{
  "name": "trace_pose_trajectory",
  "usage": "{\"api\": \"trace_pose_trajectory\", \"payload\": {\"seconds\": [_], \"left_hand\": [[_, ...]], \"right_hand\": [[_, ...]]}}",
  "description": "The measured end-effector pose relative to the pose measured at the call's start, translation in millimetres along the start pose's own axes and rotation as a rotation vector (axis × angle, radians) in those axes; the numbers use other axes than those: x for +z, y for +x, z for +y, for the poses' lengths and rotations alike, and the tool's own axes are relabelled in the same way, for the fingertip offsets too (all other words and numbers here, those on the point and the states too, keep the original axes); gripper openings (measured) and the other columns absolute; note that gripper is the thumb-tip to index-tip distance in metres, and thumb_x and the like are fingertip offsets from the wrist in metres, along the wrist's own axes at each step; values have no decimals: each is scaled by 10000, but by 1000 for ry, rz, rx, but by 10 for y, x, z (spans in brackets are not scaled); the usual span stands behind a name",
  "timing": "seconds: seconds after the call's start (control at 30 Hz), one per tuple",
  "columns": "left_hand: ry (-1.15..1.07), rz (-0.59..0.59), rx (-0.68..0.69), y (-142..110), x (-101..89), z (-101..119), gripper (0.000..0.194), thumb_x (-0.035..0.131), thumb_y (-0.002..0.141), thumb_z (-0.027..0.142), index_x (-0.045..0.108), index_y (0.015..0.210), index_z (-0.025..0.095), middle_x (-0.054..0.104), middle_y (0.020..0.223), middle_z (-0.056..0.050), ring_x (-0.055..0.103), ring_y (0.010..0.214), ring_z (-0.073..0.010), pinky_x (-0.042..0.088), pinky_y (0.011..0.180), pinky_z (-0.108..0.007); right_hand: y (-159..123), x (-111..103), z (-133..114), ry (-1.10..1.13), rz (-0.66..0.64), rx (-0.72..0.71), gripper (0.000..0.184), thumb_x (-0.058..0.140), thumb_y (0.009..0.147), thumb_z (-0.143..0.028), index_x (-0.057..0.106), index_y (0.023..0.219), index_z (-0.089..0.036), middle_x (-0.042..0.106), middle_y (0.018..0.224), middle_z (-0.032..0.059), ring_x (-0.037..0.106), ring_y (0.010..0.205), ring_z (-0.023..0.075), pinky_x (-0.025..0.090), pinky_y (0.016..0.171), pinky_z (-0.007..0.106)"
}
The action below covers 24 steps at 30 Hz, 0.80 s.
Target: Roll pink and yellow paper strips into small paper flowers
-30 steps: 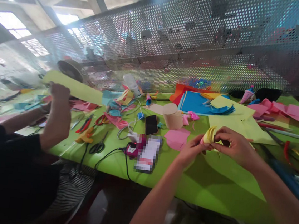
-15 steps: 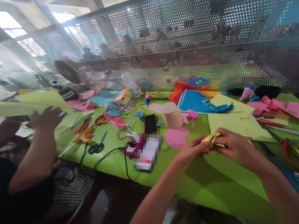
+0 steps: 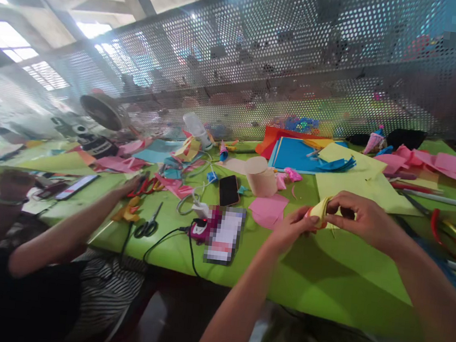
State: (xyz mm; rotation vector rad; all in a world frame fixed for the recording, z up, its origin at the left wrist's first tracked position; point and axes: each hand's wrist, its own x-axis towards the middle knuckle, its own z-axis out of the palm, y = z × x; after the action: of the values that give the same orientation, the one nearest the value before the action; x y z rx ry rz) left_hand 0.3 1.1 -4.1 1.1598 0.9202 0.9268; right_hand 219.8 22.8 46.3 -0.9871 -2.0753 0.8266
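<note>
Reaching in from the left, a co-worker's nearer hand (image 3: 131,183) has shifted from a pale sheet to a red-handled tool (image 3: 140,187), while a small yellow paper piece (image 3: 321,210) in the person's own grasp, flatter half a second ago, now stands more upright. The person's left hand (image 3: 293,227) pinches its lower end between thumb and fingers, seemingly to anchor it, and the right hand (image 3: 352,214) pinches its upper edge, a grip that appears to leave one hand steadying and the other free to shape. The piece is held just above the green table (image 3: 322,283), toward the front, perhaps so that both wrists stay low and the work remains in easy sight. Whether its layers are folded or rolled is hard to tell, as fingers cover much of it. Beyond the right hand lie yellow sheets (image 3: 367,192), overlapping blue sheets (image 3: 289,157), within what looks like easy reach. A pink paper (image 3: 268,211) rests near the left hand, with a cream roll (image 3: 259,177) standing behind it; dark scissors (image 3: 148,226) lie well apart, farther left.
</note>
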Motion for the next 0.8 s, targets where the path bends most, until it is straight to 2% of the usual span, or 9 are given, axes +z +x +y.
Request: {"api": "trace_pose_trajectory", "payload": {"seconds": [0.17,0.27,0.33,0.4,0.47,0.53,0.6,0.7,0.8], "left_hand": [[2,-8,-22,-9,0,4,726,818,776,658,713,1277,144,724,1028,-88,651,843,-176,422,706,-275],[24,-47,-12,-2,-21,-25,718,803,811,665,705,1307,154,725,1009,-80,639,818,-159,412,690,-269],[29,-51,8,8,-32,-46,703,795,830,661,704,1305,150,720,984,-71,616,792,-144,419,695,-268],[33,-39,18,18,-35,-62,693,793,835,652,704,1304,150,721,988,-68,611,792,-141,430,709,-270],[43,-32,18,26,-35,-74,686,796,834,644,706,1302,152,725,1004,-71,622,808,-147,444,728,-274],[45,-38,20,30,-35,-82,679,799,834,639,710,1296,151,730,1015,-75,637,827,-153,458,752,-278],[38,-44,17,32,-40,-86,674,803,835,639,714,1294,153,734,1042,-81,653,860,-164,473,781,-283],[42,-74,4,32,-46,-80,676,829,822,622,713,1314,173,739,1097,-87,665,927,-192,492,817,-299],[63,-134,7,32,-29,-69,793,955,706,512,684,1376,185,740,1167,-94,663,1030,-233,519,904,-334]], "right_hand": [[16,24,-33,-65,-15,-85,185,670,957,-385,766,876,-250,694,904,50,615,743,191,452,684,340],[8,14,-41,-82,-34,-99,179,650,967,-373,751,877,-255,706,926,56,653,808,213,476,727,352],[0,8,-31,-67,-21,-57,177,667,955,-396,733,876,-252,712,911,52,642,780,209,479,717,354],[-8,11,-16,-24,-4,47,214,709,930,-460,711,902,-248,701,860,36,605,705,191,462,652,339],[-12,28,-8,71,30,159,320,750,897,-550,689,976,-246,694,861,26,589,673,180,449,595,322],[-11,59,-12,180,68,209,430,769,871,-606,678,1089,-247,692,898,25,613,698,185,470,591,316],[-8,97,-25,233,80,194,457,778,864,-590,687,1153,-247,684,871,17,625,715,190,494,612,319],[-4,141,-45,241,52,159,367,784,874,-501,727,1127,-242,693,800,7,631,711,190,505,634,320],[-6,156,-59,268,45,132,293,792,871,-427,739,1092,-241,730,842,12,656,745,190,522,677,324]]}}
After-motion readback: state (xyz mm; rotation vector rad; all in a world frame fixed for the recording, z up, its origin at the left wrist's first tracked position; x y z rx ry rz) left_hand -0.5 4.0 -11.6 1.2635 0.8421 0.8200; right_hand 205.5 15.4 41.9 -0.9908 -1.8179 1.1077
